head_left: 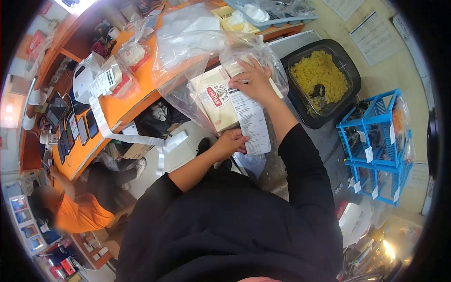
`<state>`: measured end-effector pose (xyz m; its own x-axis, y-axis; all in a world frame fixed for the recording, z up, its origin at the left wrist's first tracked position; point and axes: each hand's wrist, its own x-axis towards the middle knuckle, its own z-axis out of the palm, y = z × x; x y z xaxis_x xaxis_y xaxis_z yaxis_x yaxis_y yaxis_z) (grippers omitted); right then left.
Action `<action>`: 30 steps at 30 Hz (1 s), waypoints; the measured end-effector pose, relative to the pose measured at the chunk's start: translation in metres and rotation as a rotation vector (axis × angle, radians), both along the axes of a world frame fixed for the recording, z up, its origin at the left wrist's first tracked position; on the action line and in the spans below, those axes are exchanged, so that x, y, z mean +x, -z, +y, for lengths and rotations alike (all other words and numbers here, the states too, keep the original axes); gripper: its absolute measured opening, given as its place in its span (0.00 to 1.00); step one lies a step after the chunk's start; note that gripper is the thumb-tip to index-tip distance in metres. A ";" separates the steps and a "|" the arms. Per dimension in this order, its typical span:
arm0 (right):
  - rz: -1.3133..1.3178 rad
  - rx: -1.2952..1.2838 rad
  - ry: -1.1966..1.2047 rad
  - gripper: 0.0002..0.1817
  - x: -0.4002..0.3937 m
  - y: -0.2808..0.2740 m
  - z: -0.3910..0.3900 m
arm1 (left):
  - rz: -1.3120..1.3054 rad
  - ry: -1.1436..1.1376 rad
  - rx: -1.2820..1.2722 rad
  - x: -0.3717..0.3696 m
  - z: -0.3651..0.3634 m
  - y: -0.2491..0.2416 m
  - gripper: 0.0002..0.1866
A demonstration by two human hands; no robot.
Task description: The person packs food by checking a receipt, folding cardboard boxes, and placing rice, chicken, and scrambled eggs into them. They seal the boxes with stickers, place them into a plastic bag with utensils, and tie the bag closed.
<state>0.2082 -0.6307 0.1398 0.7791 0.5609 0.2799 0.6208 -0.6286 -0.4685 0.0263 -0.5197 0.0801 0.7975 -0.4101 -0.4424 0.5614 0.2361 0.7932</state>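
A long printed receipt (pixel 252 123) lies over the side of a cream food box (pixel 213 101) with a red chicken logo. The box sits in a clear plastic bag (pixel 178 51) on the orange counter's edge. My left hand (pixel 230 144) pinches the receipt's lower end at its left edge. Higher up, my right hand (pixel 254 81) has its thumb and index finger closed on the receipt's top, with the other fingers spread over a second pale box.
Yellow rice (pixel 319 77) fills a black cooker at the right, beside a blue basket rack (pixel 371 145). A printer (pixel 84 77) and several phones line the orange counter (pixel 123 105). A person in orange (pixel 84 214) sits at lower left.
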 end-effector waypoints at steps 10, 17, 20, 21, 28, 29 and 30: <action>0.020 0.433 0.161 0.09 -0.016 -0.029 -0.011 | -0.168 0.359 0.738 -0.004 0.014 -0.016 0.16; 0.143 0.456 0.355 0.18 -0.004 0.048 -0.152 | -0.332 0.891 0.524 0.009 0.001 -0.115 0.17; 0.268 0.316 0.170 0.24 0.003 0.064 -0.147 | -0.450 0.826 0.329 0.028 -0.045 -0.100 0.17; 0.357 0.280 0.173 0.23 0.004 0.056 -0.148 | -0.388 0.797 0.292 0.032 -0.059 -0.089 0.17; 0.415 0.170 0.069 0.19 -0.032 0.045 -0.204 | 0.056 0.325 0.062 0.045 -0.117 -0.023 0.22; 0.452 0.172 0.069 0.17 -0.038 0.049 -0.211 | 0.077 0.250 0.053 0.044 -0.123 -0.016 0.23; 0.498 0.231 0.077 0.14 -0.042 0.053 -0.214 | 0.009 0.218 0.033 0.046 -0.129 -0.004 0.24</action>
<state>0.1665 -0.8443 0.0863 0.8850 0.4649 -0.0239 0.2451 -0.5091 -0.8250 0.0719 -0.6489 0.0846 0.6874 -0.5574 -0.4656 0.6037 0.0822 0.7930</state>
